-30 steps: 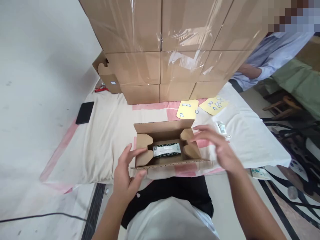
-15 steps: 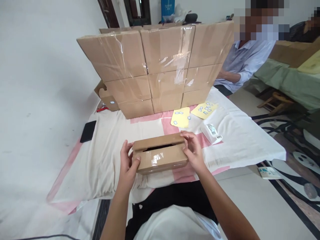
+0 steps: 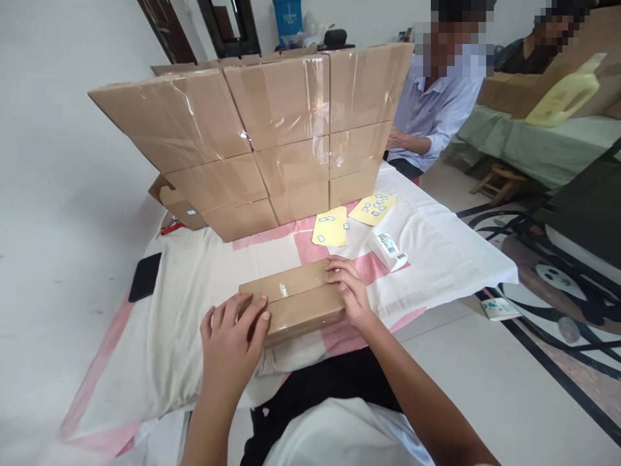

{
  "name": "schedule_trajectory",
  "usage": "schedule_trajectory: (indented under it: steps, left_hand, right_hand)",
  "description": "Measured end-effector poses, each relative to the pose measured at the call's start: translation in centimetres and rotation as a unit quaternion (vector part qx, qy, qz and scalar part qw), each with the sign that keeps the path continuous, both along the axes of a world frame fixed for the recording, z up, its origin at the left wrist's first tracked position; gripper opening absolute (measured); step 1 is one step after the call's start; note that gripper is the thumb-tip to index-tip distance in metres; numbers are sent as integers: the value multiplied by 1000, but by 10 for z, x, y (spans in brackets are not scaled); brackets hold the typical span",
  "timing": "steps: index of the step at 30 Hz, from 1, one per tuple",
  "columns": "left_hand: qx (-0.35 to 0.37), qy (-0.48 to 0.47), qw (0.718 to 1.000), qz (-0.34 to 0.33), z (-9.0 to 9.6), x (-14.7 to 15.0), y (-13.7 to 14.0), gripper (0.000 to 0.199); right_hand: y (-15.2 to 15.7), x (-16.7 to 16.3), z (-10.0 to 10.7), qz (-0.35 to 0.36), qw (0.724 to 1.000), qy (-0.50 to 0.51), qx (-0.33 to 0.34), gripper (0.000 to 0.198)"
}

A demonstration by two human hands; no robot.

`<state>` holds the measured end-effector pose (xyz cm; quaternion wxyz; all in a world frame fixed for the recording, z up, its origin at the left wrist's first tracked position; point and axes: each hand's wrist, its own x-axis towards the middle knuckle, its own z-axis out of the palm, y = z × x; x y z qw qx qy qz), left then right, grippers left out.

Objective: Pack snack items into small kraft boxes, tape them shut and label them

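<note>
A small brown cardboard box [image 3: 297, 303] lies on the cloth-covered table in front of me, its two top flaps meeting along a lengthwise seam. Shiny clear tape shows on its top and front. My left hand [image 3: 231, 333] grips the left end, fingers bent over the corner. At the opposite end, my right hand [image 3: 350, 289] holds the box with its fingers over the top edge. Beyond it stands a white tape dispenser [image 3: 388, 251], near two yellow sheets [image 3: 330, 228] bearing small blue-edged labels.
A wall of stacked, taped cartons [image 3: 291, 162] rises at the table's back. A black phone [image 3: 145, 277] lies at left, near an open carton [image 3: 182, 206]. Behind the stack at right sits a person in a light shirt [image 3: 436, 116]. A yellow jug [image 3: 565, 97] stands on another table.
The box's top flaps have come down, and the dark gap between them is gone. My left hand has turned knuckles-up over the left end. The view has shifted to the right.
</note>
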<state>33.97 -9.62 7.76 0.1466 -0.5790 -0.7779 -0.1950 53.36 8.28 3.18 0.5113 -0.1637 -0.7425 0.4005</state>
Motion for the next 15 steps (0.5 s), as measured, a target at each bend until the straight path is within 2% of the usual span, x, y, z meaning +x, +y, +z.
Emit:
schedule_trajectory:
  steps: [7,15]
  left_hand:
    - [-9,41,999,-4,-7,1,-5,32]
    - [-11,69,998,-4,-11,11,-8,44]
  right_hand:
    - [4,-1,0,-2,1000,2,31,36]
    - [-5,12,4,10,1000,4,-10,26]
